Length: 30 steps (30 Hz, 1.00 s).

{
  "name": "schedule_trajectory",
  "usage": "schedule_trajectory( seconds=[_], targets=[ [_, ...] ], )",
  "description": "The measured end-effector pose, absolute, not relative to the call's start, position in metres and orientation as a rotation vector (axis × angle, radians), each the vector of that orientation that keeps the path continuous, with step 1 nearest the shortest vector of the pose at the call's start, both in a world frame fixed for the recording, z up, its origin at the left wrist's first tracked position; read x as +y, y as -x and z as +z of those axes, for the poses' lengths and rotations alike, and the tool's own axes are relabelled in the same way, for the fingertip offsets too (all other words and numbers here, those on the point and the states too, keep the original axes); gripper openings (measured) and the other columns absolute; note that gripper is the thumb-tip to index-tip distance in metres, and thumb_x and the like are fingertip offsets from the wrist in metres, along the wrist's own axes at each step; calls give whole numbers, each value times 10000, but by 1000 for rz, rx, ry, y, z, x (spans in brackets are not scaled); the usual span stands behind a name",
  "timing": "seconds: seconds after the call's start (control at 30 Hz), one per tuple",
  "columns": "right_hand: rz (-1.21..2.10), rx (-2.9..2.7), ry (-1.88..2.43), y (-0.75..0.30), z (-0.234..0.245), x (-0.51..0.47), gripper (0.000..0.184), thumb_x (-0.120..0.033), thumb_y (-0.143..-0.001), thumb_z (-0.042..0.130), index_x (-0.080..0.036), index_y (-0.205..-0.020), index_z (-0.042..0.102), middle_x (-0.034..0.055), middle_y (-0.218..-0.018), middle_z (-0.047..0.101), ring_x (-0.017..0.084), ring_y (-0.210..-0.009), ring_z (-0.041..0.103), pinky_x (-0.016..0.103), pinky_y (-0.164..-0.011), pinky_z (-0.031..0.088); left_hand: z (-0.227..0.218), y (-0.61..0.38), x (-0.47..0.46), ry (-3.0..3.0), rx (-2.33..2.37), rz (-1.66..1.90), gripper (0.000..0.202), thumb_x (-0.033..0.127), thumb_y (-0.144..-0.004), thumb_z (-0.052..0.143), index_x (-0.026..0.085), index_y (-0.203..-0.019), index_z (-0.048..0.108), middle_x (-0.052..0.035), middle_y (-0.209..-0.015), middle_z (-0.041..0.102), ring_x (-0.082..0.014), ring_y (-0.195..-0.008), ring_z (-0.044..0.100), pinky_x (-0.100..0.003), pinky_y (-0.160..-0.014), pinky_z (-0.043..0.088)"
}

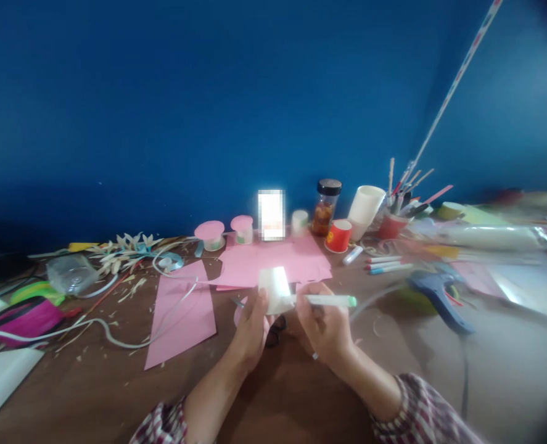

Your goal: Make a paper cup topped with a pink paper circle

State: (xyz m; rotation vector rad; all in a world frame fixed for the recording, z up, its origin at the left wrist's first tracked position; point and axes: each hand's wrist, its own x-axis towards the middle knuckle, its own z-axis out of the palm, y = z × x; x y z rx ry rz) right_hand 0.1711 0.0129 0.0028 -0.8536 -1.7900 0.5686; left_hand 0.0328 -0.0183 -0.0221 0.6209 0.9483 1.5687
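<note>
My left hand (251,327) is closed around a small white paper cup (274,288), held up over the table. In my right hand (326,324) is a white marker with a green end (331,300). Its other end points left and meets the cup's side, though whether the tip touches is too blurred to tell. Beneath the cup, the dark handles of scissors (275,331) lie on the table, partly hidden by my left hand. Just behind the cup are pink paper sheets (240,265).
Paper cups topped with pink discs (209,231) stand along the wall. A lidded jar (326,206), a red cup (338,236) and tall white cups (366,209) stand behind. At right lies a glue gun (440,299); a white cable (129,344) crosses the left side.
</note>
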Motion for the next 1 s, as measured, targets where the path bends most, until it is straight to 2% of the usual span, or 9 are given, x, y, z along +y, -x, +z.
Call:
schedule_trajectory(
  seconds=[0.27, 0.47, 0.6, 1.0],
  targets=[
    [525, -1799, 891, -172, 5, 10, 147, -231, -897, 500, -185, -781, 577, -2, -645, 588, 137, -543, 548, 246, -541, 432, -26, -32, -16, -616, 947, 1581, 474, 513, -823, 618, 195, -1175, 619, -110, -1152, 674, -270, -1096, 618, -420, -971, 464],
    [513, -1797, 878, -170, 1, 11, 132, -218, -880, 517, -192, -764, 574, -11, -628, 595, 133, -521, 548, 240, -524, 429, -27, -31, -16, -664, 926, 1571, 404, 519, -857, 572, 193, -1092, 621, -113, -1167, 668, -290, -1141, 592, -436, -989, 446],
    [468, -1776, 866, -169, -3, 13, 118, -193, -861, 533, -195, -751, 576, -15, -625, 602, 131, -526, 555, 237, -528, 432, -25, -32, -17, -666, 909, 1574, 392, 507, -868, 563, 210, -1119, 616, -109, -1182, 664, -298, -1175, 568, -438, -1000, 433],
    [420, -1842, 864, -171, 0, 10, 120, -206, -856, 527, -209, -741, 559, -20, -590, 570, 135, -505, 520, 251, -522, 422, -21, -32, -17, -608, 945, 1606, 408, 505, -822, 625, 186, -1075, 639, -94, -1109, 678, -256, -1067, 621, -406, -965, 451]
  ],
)
